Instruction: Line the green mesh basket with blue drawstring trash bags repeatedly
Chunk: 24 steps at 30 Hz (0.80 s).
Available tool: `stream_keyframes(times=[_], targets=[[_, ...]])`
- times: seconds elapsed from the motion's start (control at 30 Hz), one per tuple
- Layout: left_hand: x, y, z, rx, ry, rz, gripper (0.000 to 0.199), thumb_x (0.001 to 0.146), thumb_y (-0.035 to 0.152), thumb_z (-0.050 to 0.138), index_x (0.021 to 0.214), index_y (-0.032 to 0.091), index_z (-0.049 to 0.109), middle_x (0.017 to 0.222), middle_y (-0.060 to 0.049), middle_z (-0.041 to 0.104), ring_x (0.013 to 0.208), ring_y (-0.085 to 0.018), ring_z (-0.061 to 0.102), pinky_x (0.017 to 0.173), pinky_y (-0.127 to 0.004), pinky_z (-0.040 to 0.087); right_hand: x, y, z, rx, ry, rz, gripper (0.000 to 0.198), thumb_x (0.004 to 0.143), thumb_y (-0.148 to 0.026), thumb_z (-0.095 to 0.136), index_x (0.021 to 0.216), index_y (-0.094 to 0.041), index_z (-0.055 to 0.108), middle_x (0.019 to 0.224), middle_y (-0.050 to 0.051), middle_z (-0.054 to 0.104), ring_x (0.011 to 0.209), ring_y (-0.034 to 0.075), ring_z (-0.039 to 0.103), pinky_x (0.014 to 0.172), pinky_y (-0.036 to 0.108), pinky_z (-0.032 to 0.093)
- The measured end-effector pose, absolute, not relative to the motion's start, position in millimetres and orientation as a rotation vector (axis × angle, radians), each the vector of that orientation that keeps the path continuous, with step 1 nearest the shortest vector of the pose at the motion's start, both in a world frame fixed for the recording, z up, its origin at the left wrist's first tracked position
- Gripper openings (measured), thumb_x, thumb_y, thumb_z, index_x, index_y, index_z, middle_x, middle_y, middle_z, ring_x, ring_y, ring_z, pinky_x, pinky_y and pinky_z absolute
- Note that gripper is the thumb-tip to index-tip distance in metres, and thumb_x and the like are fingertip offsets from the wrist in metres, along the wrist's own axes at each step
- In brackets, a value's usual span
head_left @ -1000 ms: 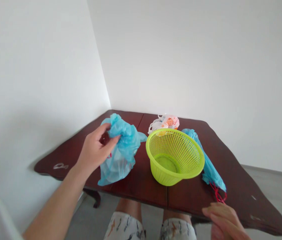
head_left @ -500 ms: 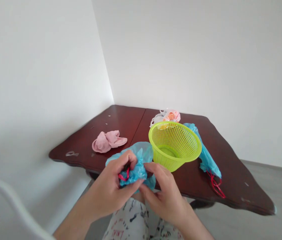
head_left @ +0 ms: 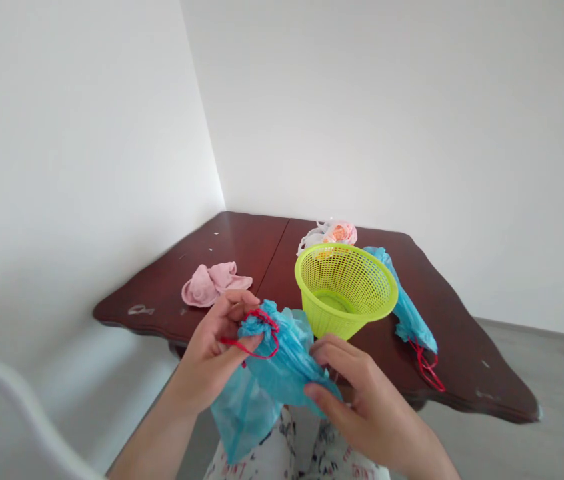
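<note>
A thin blue plastic bag (head_left: 282, 360) with a red drawstring (head_left: 265, 327) hangs between my two hands over the table's front edge. My left hand (head_left: 217, 353) is closed on its gathered neck, where the red string loops out. At the bag's right side, my right hand (head_left: 355, 387) pinches the plastic between thumb and fingers. Just beyond stands a lime-green mesh basket (head_left: 325, 323), with nothing visible inside it. Right of the basket lies a second blue bag (head_left: 409, 310), long and folded, its red string trailing towards me.
A pink cloth (head_left: 212, 283) lies crumpled on the left of the dark wooden table (head_left: 247, 240). Behind the basket is a bundle of white and orange-pink plastic bags (head_left: 335, 231). White walls stand behind and to the left. A pale curved bar (head_left: 17, 400) crosses the lower left.
The bag, bunched up before, now hangs more spread out with its lower part showing. My right hand has moved to the right and down; the red string loop shows more.
</note>
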State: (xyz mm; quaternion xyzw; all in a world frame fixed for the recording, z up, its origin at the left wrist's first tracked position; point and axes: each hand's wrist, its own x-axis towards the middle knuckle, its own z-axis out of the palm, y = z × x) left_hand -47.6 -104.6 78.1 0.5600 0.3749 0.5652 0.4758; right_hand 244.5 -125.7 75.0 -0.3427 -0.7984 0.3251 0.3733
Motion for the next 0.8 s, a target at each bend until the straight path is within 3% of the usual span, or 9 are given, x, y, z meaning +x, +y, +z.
stream_keyframes(times=[0.1,0.2,0.3,0.37,0.4,0.5,0.57,0.7,0.8], targets=[[-34,-111,83,1.43,0.879,1.293,0.041,0.102,0.037,0.098,0.111,0.026,0.06,0.106,-0.002,0.076,0.09,-0.018,0.074,0.075,-0.024,0.059,237,-127,78,-0.836,-1.857,0.698,0.015,0.115,-0.034,0.078,0.128,-0.029,0.071,0.128,0.007,0.075,0.115,0.025,0.073,0.1,0.038,0.06],[-27,-115,83,1.508,0.771,1.186,0.037,0.11,0.041,0.091,0.105,0.025,0.057,0.111,-0.004,0.074,0.097,-0.018,0.073,0.08,-0.026,0.059,224,-126,65,-0.834,-1.797,0.705,0.003,0.118,-0.029,0.072,0.122,-0.029,0.073,0.11,0.003,0.076,0.097,0.02,0.071,0.088,0.032,0.059],[-29,-118,77,1.681,0.748,1.102,0.036,0.113,0.057,0.084,0.124,0.026,0.07,0.147,-0.014,0.072,0.128,-0.029,0.074,0.105,-0.039,0.062,218,-126,43,-0.874,-1.712,0.746,0.015,0.12,-0.032,0.07,0.106,-0.027,0.071,0.091,0.0,0.07,0.08,0.018,0.063,0.075,0.03,0.055],[-33,-120,73,1.807,0.842,1.198,0.048,0.117,0.072,0.069,0.135,0.028,0.075,0.166,-0.016,0.064,0.148,-0.036,0.065,0.124,-0.048,0.054,218,-129,32,-0.888,-1.566,0.72,0.011,0.119,-0.037,0.073,0.113,-0.028,0.074,0.102,0.003,0.075,0.09,0.021,0.068,0.083,0.032,0.06],[-35,-121,71,1.843,0.913,1.32,0.051,0.12,0.074,0.059,0.133,0.028,0.077,0.165,-0.015,0.064,0.151,-0.036,0.062,0.127,-0.048,0.05,219,-131,28,-0.876,-1.502,0.716,0.011,0.118,-0.039,0.075,0.119,-0.029,0.075,0.11,0.005,0.078,0.098,0.023,0.071,0.089,0.034,0.062],[-35,-129,71,1.862,1.048,1.557,0.048,0.128,0.063,0.047,0.112,0.027,0.074,0.122,-0.007,0.073,0.118,-0.026,0.068,0.104,-0.036,0.054,220,-134,29,-0.796,-1.464,0.812,0.01,0.121,-0.038,0.071,0.117,-0.029,0.073,0.116,0.006,0.078,0.106,0.023,0.073,0.095,0.033,0.062],[-29,-134,75,1.889,1.064,1.337,0.037,0.126,0.054,0.057,0.107,0.027,0.072,0.101,-0.003,0.071,0.096,-0.022,0.067,0.086,-0.032,0.053,218,-133,35,-0.748,-1.521,0.879,0.014,0.122,-0.033,0.068,0.109,-0.027,0.07,0.11,0.005,0.076,0.103,0.021,0.072,0.095,0.032,0.062],[-11,-131,77,1.802,1.026,0.976,0.026,0.113,0.05,0.085,0.118,0.027,0.076,0.105,-0.002,0.08,0.096,-0.022,0.075,0.087,-0.032,0.059,213,-129,44,-0.738,-1.583,0.81,0.011,0.119,-0.027,0.071,0.108,-0.027,0.072,0.111,0.005,0.077,0.105,0.021,0.075,0.097,0.032,0.064],[-4,-121,67,1.641,0.942,0.987,0.029,0.112,0.05,0.087,0.116,0.025,0.075,0.11,-0.005,0.081,0.101,-0.024,0.078,0.09,-0.033,0.063,216,-129,41,-0.783,-1.59,0.752,0.014,0.118,-0.028,0.072,0.104,-0.027,0.073,0.112,0.007,0.079,0.105,0.023,0.078,0.097,0.033,0.065]])
